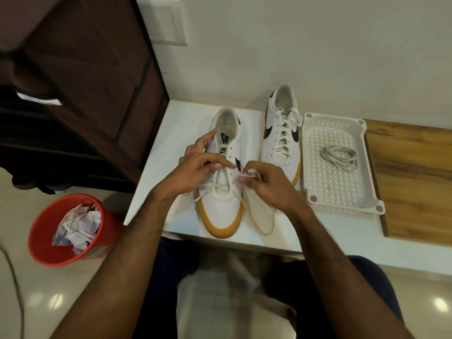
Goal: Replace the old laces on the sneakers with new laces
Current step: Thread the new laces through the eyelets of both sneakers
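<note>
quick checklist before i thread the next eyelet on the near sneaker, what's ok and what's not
1. Near white sneaker with the gum sole flat on the white table: ok.
2. Left hand steadying that sneaker: ok, it rests on the upper.
3. White lace held in the right hand: ok, its fingers pinch it.
4. Lace through the bottom eyelets: ok, it crosses near the toe; upper eyelets are bare.
5. Lace tip ready to thread: cannot tell, the fingers hide it.
6. Spare white lace bundle in the white perforated plastic tray: ok.
</note>
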{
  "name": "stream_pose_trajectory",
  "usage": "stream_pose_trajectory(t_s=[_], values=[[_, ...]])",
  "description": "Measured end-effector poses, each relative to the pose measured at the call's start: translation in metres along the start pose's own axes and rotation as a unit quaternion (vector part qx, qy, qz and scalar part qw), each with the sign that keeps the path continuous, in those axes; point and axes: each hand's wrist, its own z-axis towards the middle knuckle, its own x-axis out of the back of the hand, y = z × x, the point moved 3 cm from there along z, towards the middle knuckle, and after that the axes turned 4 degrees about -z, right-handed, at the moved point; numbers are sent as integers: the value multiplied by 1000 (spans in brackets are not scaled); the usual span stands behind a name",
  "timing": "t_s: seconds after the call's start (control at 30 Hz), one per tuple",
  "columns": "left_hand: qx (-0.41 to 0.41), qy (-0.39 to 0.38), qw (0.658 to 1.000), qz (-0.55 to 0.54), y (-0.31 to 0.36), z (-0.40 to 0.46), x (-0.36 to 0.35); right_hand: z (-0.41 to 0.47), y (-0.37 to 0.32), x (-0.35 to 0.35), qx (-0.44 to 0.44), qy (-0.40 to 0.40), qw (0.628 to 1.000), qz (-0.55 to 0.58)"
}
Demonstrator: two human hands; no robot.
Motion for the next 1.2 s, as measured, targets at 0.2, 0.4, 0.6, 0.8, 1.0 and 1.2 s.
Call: stream_pose_trajectory(t_s=[0.2, 0.4, 0.6, 0.8, 1.0, 1.2], values=[[-1, 1, 1000, 2, -4, 2, 0, -6, 8, 41, -13, 207, 779, 592], [2, 3, 1000, -6, -1, 3, -1, -8, -5, 23, -85, 89, 991, 61], [6, 6, 1000, -1, -4, 4, -2, -1, 6, 3, -67, -64, 988, -126], [-2, 20, 1000, 23, -2, 5, -4, 0, 4, 12, -79, -11, 993, 85], [-87, 51, 983, 155, 15, -6, -12, -3, 5, 26, -160, 42, 883, 440], [-241, -104, 902, 343, 61, -34, -60, 5, 10, 35, -120, 108, 783, 601]])
